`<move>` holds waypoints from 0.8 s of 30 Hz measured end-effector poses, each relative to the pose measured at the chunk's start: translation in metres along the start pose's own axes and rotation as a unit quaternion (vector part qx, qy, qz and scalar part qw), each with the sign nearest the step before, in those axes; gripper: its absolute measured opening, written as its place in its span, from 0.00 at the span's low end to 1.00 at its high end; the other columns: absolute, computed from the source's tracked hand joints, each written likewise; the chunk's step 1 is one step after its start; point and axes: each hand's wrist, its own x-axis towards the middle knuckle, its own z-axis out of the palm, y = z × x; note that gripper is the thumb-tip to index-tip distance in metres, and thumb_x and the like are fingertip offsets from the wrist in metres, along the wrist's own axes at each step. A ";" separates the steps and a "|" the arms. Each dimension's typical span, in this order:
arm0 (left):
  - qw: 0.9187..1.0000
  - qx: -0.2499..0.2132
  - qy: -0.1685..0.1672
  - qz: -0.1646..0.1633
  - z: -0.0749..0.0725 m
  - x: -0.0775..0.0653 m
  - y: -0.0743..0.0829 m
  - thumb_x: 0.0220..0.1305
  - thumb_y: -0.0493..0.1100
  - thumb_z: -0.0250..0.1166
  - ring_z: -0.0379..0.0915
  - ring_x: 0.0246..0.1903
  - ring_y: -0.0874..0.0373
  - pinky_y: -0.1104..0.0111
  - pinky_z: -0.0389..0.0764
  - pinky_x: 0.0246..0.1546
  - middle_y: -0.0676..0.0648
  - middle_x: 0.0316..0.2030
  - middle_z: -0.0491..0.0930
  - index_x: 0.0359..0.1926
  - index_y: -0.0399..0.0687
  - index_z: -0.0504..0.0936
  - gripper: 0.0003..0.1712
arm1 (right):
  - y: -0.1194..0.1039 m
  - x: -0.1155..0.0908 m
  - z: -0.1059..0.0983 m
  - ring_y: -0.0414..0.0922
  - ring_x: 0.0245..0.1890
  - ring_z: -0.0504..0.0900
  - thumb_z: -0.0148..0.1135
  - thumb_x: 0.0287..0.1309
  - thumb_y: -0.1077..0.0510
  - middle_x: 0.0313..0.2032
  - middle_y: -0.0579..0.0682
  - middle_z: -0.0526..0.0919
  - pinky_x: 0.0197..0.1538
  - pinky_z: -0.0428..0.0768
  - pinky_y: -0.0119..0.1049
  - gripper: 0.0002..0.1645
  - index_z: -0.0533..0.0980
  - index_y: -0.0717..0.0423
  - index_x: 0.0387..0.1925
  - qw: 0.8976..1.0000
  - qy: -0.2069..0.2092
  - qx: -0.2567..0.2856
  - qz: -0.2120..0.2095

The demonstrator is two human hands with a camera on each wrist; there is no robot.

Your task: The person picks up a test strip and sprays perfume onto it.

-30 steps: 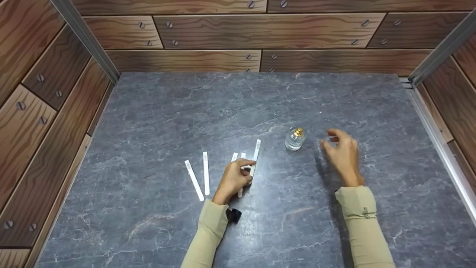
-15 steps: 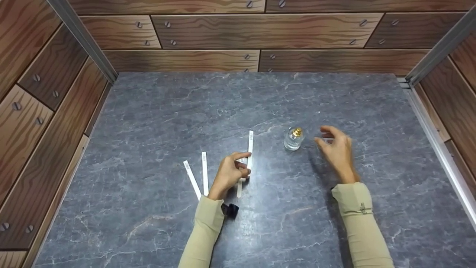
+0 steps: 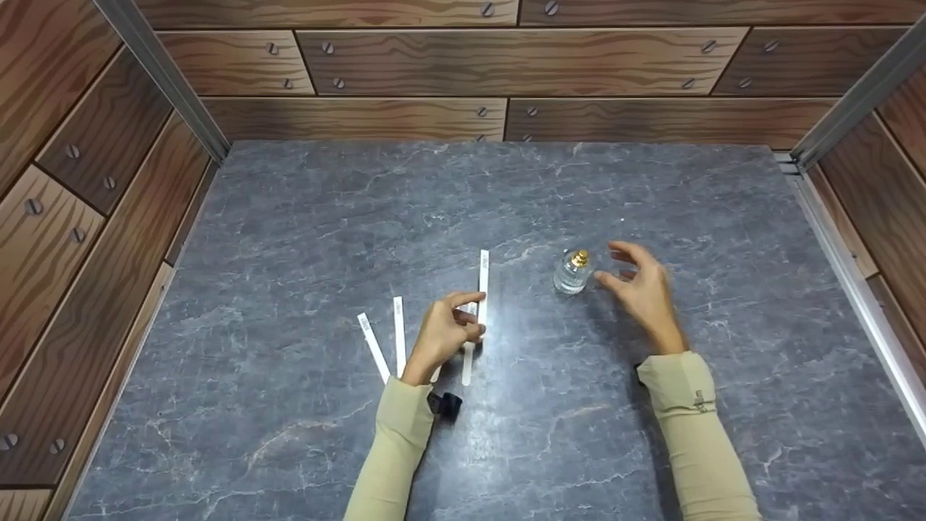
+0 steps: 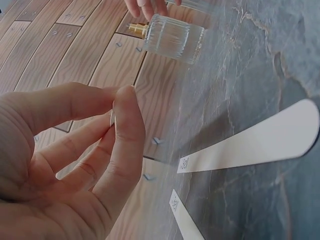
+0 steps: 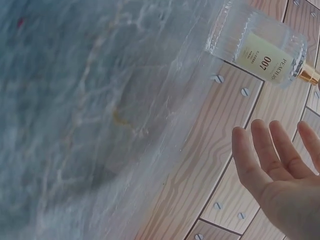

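My left hand (image 3: 443, 331) pinches a white perfume test strip (image 3: 484, 269) between thumb and fingers, with its printed end pointing away from me. In the left wrist view only a thin sliver of it shows. Other white strips lie below this hand, partly covered by it; one strip (image 4: 250, 142) shows a printed end in the left wrist view. An uncapped glass perfume bottle (image 3: 571, 278) with a gold spray nozzle stands upright right of the held strip. Just right of the bottle is my right hand (image 3: 642, 288), fingers loosely bent and holding nothing. The bottle's pale label (image 5: 264, 59) reads 007.
Two more white strips, one upright-lying strip (image 3: 398, 329) and one slanted strip (image 3: 372, 344), lie left of my left hand. The grey marbled table (image 3: 347, 210) is bordered by wood-patterned walls (image 3: 521, 61) at the back and sides.
My left hand has moved the strip slightly left and away from me. My right hand has come leftward, closer to the bottle. The bottle stays in place.
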 end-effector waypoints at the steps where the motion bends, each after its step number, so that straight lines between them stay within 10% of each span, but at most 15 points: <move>1: 1.000 -0.001 0.000 0.001 0.000 0.000 0.000 0.52 0.20 0.63 0.84 0.31 0.53 0.62 0.86 0.27 0.35 0.53 0.79 0.61 0.31 0.79 0.31 | 0.000 0.000 0.001 0.64 0.57 0.77 0.71 0.52 0.74 0.56 0.71 0.78 0.57 0.76 0.63 0.30 0.74 0.75 0.58 1.000 -0.002 0.002 0.002; 24: 1.000 -0.029 -0.009 0.005 -0.003 0.004 0.003 0.54 0.18 0.63 0.83 0.39 0.53 0.65 0.87 0.31 0.36 0.61 0.75 0.62 0.30 0.78 0.31 | 0.001 0.003 0.023 0.67 0.61 0.73 0.69 0.53 0.75 0.62 0.73 0.72 0.59 0.76 0.59 0.36 0.68 0.77 0.63 0.998 -0.054 0.017 0.036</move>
